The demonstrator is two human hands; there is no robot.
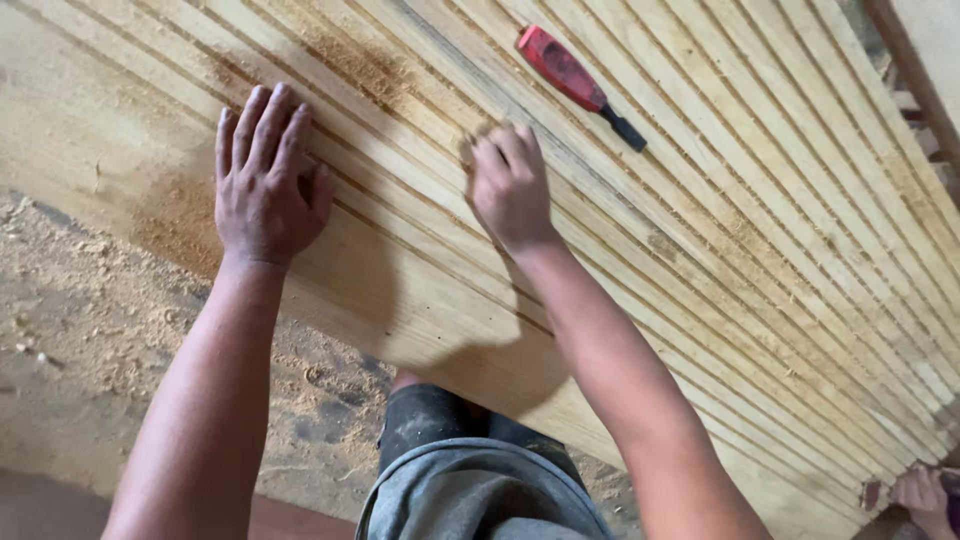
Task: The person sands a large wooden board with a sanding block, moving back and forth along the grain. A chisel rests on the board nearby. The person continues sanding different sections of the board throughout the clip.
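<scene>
The left hand (262, 180) lies flat, fingers spread, on the grooved panel (760, 250) near its near edge. The right hand (508, 185) is curled around a small pad (477, 137), pressing it on the grooves. A red-handled chisel (578, 84) lies beyond, untouched.

both hands (262, 180) (510, 185) rest on the grooved panel (760, 240), chisel (578, 85) beyond the right.
</scene>
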